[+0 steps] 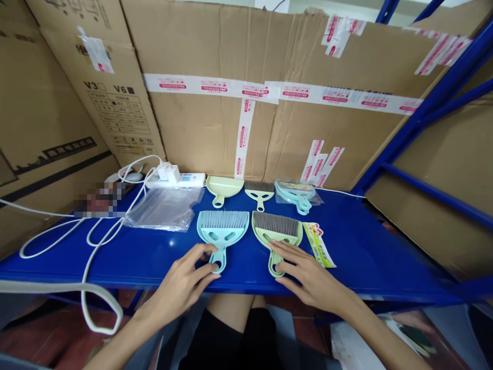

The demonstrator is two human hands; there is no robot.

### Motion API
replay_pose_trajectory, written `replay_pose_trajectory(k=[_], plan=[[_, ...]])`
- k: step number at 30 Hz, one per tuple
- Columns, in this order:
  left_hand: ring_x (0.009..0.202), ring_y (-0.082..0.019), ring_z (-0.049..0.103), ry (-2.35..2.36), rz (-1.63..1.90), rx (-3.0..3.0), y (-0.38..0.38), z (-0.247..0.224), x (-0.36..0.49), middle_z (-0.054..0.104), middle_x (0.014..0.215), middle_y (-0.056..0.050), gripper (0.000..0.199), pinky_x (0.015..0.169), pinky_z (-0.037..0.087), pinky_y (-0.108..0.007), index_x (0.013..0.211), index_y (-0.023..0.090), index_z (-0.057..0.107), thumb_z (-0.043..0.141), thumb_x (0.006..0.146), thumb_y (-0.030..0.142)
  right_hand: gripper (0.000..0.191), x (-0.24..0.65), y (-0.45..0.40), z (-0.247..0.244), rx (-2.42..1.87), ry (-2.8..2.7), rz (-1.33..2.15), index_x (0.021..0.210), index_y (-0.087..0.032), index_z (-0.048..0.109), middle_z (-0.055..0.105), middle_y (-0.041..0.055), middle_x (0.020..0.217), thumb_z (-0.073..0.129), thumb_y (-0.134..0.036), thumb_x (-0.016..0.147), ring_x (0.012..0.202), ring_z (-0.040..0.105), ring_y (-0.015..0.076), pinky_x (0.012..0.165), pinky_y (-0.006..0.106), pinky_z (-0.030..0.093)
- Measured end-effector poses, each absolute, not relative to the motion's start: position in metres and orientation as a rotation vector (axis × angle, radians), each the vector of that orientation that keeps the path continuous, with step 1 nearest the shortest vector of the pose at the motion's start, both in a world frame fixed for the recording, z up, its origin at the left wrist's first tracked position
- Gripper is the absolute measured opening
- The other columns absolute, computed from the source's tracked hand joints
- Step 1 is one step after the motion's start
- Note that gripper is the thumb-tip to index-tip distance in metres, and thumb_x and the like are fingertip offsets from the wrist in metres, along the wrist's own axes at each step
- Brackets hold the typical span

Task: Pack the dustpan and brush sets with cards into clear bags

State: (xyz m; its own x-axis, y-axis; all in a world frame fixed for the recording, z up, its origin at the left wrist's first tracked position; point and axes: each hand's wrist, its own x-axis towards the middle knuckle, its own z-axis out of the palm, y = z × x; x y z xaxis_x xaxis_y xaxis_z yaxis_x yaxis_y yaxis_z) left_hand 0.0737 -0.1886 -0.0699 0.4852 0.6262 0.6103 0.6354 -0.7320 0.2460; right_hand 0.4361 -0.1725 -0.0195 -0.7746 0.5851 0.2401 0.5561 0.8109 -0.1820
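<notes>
A light-blue dustpan with its brush nested in it (223,226) lies on the blue shelf, handle toward me. My left hand (190,275) grips that handle from the left, fingers curled at its edge and thumb near its end. Beside it sits a green dustpan with a grey-bristled brush (277,228) nested in it. My right hand (302,270) holds this handle from the right, fingers laid over it and thumb by the lower end. A printed label card (319,245) lies just right of the green set.
Behind are a pale green dustpan (224,187), a green brush (260,195) and a bagged blue set (296,193). Clear plastic bags (164,208), a power strip (192,180) and white cables (103,231) occupy the left. Cardboard (200,133) walls the back; a blue metal frame (416,123) rises right.
</notes>
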Motion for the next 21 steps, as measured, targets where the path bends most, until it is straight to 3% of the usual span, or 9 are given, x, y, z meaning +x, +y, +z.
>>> replay_pose_trajectory(k=[11,16,19,21], plan=[[0.118,-0.026,0.070,-1.163,-1.084,-2.733,-0.186,-0.074,0.070,0.059,0.139,-0.015,0.012,0.092,0.063,-0.037,0.109,0.021,0.073,0.061,0.107,0.022,0.017,0.446,-0.168,-0.017,-0.941,-2.691,0.269,0.104,-0.021,0.070,0.054,0.0121,0.165,0.054,-0.025,0.109,0.159,0.043,0.0281,0.132,0.054,0.038],[0.120,-0.027,0.071,-1.175,-1.084,-2.710,-0.186,-0.074,0.070,0.062,0.137,-0.015,0.015,0.092,0.064,-0.036,0.105,0.019,0.075,0.061,0.107,0.024,0.021,0.448,-0.170,-0.011,-1.023,-2.626,0.362,0.118,-0.024,0.070,0.059,0.0102,0.160,0.064,-0.039,0.106,0.153,0.051,0.0302,0.127,0.054,0.045],[0.115,-0.026,0.073,-1.150,-1.022,-2.709,-0.187,-0.068,0.067,0.065,0.137,-0.013,0.018,0.090,0.065,-0.035,0.113,0.021,0.077,0.062,0.107,0.029,0.043,0.463,-0.162,-0.005,-1.180,-2.429,0.352,0.135,-0.026,0.066,0.066,0.0112,0.152,0.068,-0.052,0.101,0.140,0.064,0.0330,0.118,0.054,0.054],[0.111,-0.024,0.075,-1.134,-1.019,-2.698,-0.187,-0.058,0.062,0.068,0.136,-0.012,0.024,0.088,0.064,-0.034,0.125,0.022,0.075,0.065,0.106,0.033,0.038,0.482,-0.149,-0.004,-1.340,-2.224,0.228,0.129,-0.026,0.070,0.075,0.0116,0.137,0.061,-0.052,0.104,0.123,0.074,0.0333,0.109,0.054,0.059]])
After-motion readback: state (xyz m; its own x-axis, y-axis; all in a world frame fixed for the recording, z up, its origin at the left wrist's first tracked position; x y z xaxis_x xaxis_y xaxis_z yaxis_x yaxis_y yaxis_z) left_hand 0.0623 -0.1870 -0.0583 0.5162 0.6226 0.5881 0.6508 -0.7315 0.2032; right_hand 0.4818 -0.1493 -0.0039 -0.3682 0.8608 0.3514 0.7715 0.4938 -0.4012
